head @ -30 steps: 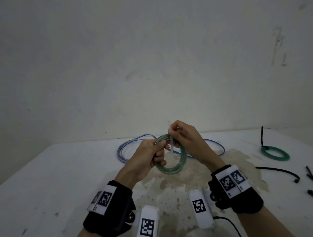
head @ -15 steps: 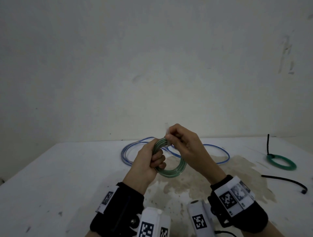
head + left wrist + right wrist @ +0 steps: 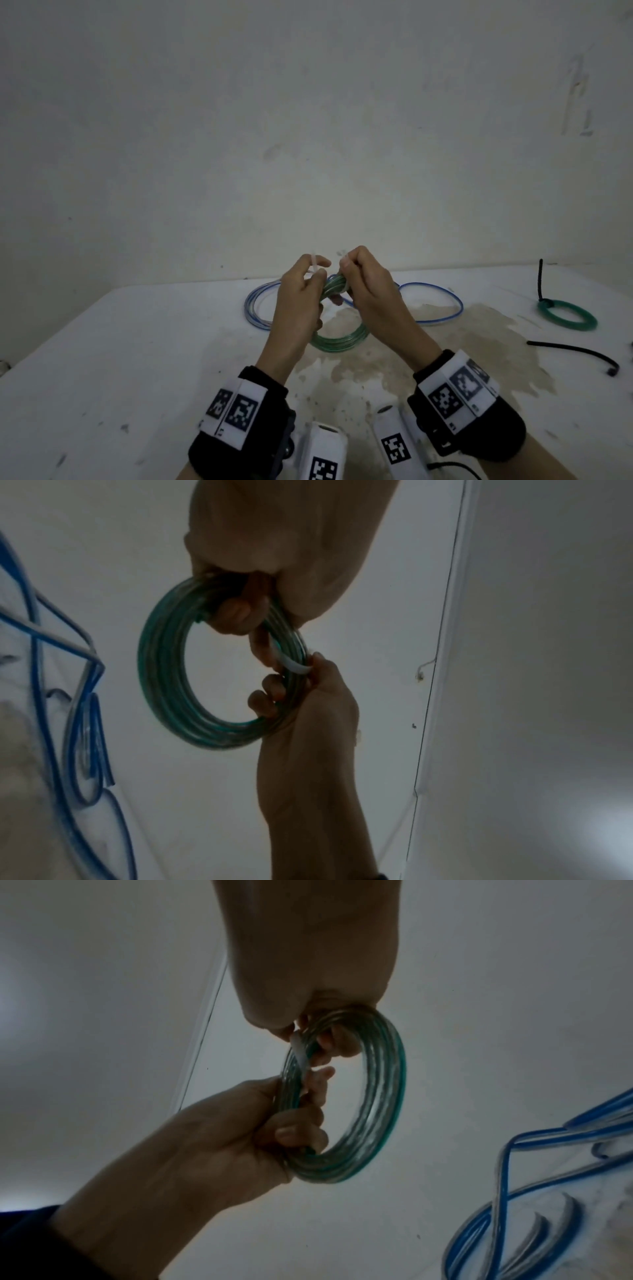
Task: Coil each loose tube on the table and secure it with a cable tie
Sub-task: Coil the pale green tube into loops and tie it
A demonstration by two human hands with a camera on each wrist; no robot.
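A coil of green-tinted clear tube (image 3: 339, 339) (image 3: 164, 669) (image 3: 387, 1096) hangs in the air between both hands above the table. My left hand (image 3: 301, 298) (image 3: 240, 1137) has its lower fingers curled round the coil's top left. Its thumb and forefinger pinch one end of a white cable tie (image 3: 313, 266). My right hand (image 3: 363, 287) (image 3: 308, 710) grips the coil from the other side and pinches the tie. The white cable tie (image 3: 291, 664) (image 3: 299, 1053) runs across the coil's strands between the two hands. Its head is hidden by fingers.
A loose blue-striped tube (image 3: 428, 308) sprawls on the white table (image 3: 137, 359) behind the hands. At the far right lies a green coil (image 3: 567, 317) bound with a black tie. A loose black cable tie (image 3: 575, 353) lies nearer. The wall stands just behind the table.
My left thumb and forefinger have come up and taken hold of one end of the tie. The coil has swung from facing me to hanging lower beneath the hands.
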